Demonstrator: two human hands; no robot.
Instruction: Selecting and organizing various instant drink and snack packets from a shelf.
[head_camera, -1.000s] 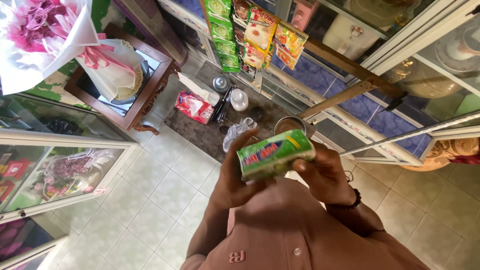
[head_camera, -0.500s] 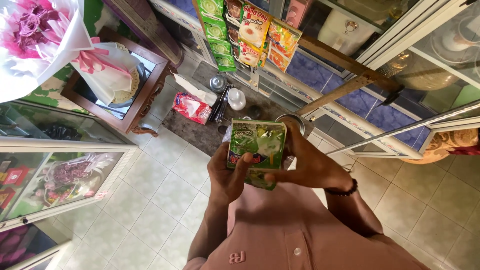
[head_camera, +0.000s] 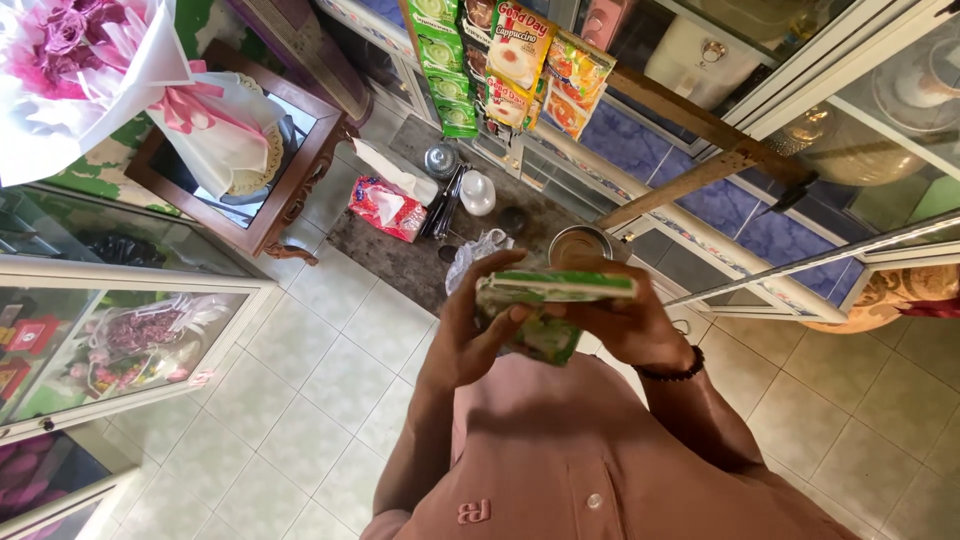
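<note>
Both hands, left (head_camera: 470, 340) and right (head_camera: 625, 325), pinch the green sachet (head_camera: 545, 310) at chest height above the metal cup (head_camera: 580, 243); uneven tearing could spill powder onto the floor.

Small shop — hanging drink sachets (head_camera: 500, 60), glass display cabinets (head_camera: 120, 330)

green sachet (head_camera: 545, 310), pink shirt (head_camera: 570, 450), perhaps grey mat (head_camera: 400, 265)
</note>
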